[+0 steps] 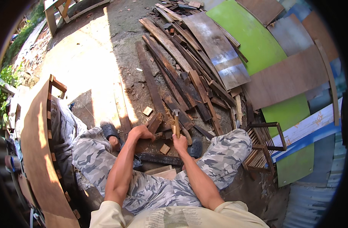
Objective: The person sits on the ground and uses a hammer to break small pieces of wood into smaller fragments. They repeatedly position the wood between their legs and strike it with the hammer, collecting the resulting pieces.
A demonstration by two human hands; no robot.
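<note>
Gripping hammer (176, 124): right hand (180, 142), fingers curling closed around handle, metal end pointing away from person. Left hand (142, 133) clasping near end of dark wood block (155, 122), just left of hammer. Small pale block (165, 149) lying between hands, slightly nearer person. Square wood offcut (147, 111) lying just beyond left hand. Loose planks (181, 76) lying heaped beyond both hands. Slatted wooden frame (263, 146) standing well right of right hand.

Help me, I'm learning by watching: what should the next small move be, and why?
Probably bring the hammer closer to the short brown wood piece: the right hand grips the hammer, the left hand holds the piece, and the hammer's head shows apart from it.
</note>
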